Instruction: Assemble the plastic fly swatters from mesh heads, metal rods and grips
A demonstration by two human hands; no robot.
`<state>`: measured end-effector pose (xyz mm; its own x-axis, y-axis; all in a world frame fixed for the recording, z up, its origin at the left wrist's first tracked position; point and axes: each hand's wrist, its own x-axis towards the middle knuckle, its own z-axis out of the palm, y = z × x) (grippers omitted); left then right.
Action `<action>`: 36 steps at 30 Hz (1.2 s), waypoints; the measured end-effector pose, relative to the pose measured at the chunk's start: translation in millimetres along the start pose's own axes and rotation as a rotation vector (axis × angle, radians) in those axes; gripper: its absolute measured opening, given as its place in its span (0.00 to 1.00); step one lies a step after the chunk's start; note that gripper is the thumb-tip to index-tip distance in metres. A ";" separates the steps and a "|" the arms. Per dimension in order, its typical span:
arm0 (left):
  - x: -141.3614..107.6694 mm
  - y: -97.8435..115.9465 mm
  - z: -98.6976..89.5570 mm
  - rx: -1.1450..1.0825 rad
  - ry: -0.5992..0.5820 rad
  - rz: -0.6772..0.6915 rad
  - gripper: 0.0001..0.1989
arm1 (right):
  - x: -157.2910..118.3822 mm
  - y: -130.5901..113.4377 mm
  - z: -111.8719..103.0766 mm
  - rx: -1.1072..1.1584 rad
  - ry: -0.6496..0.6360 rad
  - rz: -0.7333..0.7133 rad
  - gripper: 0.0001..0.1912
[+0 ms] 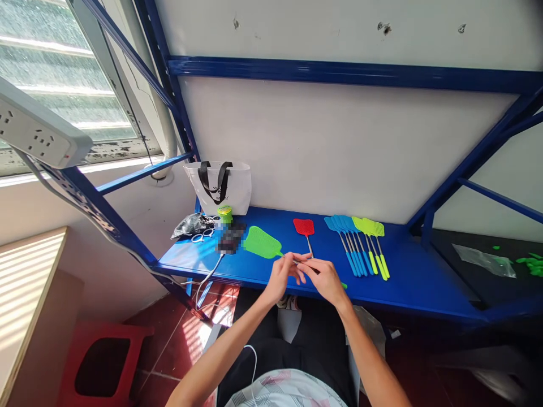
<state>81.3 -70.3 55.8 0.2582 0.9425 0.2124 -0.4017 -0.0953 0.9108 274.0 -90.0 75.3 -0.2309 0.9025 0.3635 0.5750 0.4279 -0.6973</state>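
Observation:
A green fly swatter [263, 243] is held over the front of the blue desk, its flat head pointing left. My left hand [283, 276] is closed round its neck, just where the green head ends. With bent fingers, my right hand [326, 279] grips the thin metal rod to the right of the left hand. A small green piece shows just past my right hand; I cannot tell whether it belongs to the same swatter. Behind my hands lies a red fly swatter [304, 227], its lower part hidden. To the right, several blue fly swatters [356, 263] and yellow-green ones [376, 226] lie in a row.
A white bag [237, 183] with black handles stands at the back left of the desk [424, 277]. Near it are a green tub [224, 213], scissors [202, 235] and a phone [231, 237] on a white cable. A red stool [142, 333] stands lower left.

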 end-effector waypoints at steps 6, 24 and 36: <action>-6.0 -15.6 6.6 0.023 -0.118 -0.139 0.42 | -1.8 -8.0 21.7 0.000 0.089 0.010 0.22; 10.9 16.1 -28.3 0.070 -0.012 -0.064 0.35 | 1.9 -7.4 17.8 0.243 -0.049 0.144 0.30; 6.6 14.3 -20.4 0.216 -0.117 -0.034 0.35 | -1.0 -10.5 21.1 0.314 -0.093 0.218 0.29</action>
<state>59.4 -58.9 63.0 0.3732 0.9041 0.2079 -0.1966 -0.1419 0.9702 251.6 -94.4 69.2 -0.2083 0.9682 0.1389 0.3531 0.2069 -0.9124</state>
